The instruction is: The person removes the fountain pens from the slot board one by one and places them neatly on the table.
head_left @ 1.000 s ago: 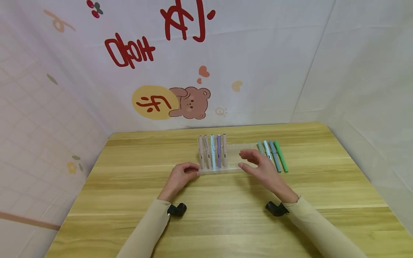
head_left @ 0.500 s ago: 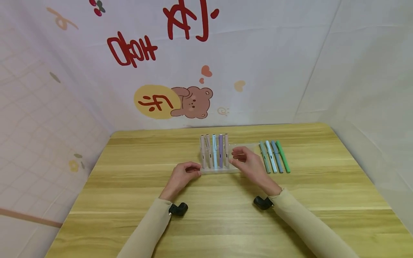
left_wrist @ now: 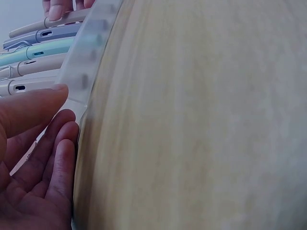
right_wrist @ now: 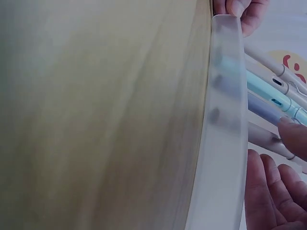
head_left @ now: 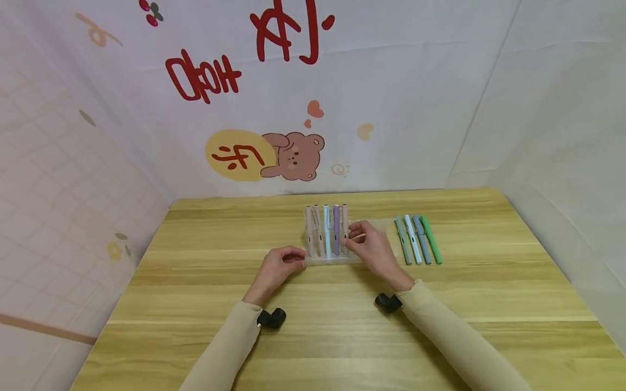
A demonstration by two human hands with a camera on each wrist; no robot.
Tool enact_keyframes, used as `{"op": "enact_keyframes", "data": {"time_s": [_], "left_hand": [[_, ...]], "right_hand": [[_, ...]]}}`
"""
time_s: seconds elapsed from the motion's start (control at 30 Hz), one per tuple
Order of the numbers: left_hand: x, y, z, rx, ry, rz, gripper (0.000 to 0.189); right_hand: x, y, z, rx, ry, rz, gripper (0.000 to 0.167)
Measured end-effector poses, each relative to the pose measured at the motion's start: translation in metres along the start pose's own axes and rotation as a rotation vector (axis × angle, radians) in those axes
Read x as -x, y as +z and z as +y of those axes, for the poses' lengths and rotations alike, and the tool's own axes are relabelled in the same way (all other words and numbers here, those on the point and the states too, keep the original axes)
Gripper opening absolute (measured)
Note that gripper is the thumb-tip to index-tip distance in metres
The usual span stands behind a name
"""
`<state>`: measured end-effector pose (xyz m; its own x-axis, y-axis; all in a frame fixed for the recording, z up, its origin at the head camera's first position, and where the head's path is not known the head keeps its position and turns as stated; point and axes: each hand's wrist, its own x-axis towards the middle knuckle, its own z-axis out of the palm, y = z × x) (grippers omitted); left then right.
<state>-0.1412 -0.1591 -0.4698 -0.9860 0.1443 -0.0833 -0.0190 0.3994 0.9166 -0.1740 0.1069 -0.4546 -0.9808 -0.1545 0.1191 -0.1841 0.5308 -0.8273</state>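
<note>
A clear pen stand (head_left: 320, 262) holds several capped pens upright in a row: two dusty-pink pens at the left, a light blue pen (head_left: 326, 225), a purple pen (head_left: 336, 228) and a third dusty-pink pen (head_left: 344, 217) at the right. My left hand (head_left: 276, 269) grips the stand's left front corner; in the right wrist view its thumb (right_wrist: 235, 8) lies on that corner. My right hand (head_left: 375, 251) pinches the rightmost dusty-pink pen between thumb and fingers. The thumb (right_wrist: 293, 136) shows on that pen in the right wrist view. The right hand hides part of the stand.
Right of the stand several pens lie side by side on the wooden table (head_left: 323, 336): a grey-green pen (head_left: 403, 240), a pale blue pen (head_left: 413, 239), a blue-grey pen (head_left: 422, 239) and a green pen (head_left: 431, 239). A printed white cloth (head_left: 401, 81) hangs behind the table.
My right hand has moved left from beside the lying pens to the rightmost standing pen, and its fingers have closed on it. The left hand stays at the stand's corner.
</note>
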Motion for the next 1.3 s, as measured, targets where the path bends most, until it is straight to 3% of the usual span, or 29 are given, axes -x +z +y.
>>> {"op": "enact_keyframes", "data": {"time_s": [0.2,0.73,1.3], "left_hand": [[0.000,0.000,0.001,-0.009,0.000,0.009,0.018],[0.002,0.002,-0.001,-0.006,-0.005,0.011,0.018],[0.000,0.001,-0.002,-0.008,0.000,0.010,0.017]], "right_hand": [[-0.001,0.001,-0.001,0.037,-0.007,0.023,0.029],[0.002,-0.005,-0.009,-0.058,-0.028,0.107,0.028],[0.011,-0.024,-0.023,-0.113,-0.063,0.123,0.030]]}}
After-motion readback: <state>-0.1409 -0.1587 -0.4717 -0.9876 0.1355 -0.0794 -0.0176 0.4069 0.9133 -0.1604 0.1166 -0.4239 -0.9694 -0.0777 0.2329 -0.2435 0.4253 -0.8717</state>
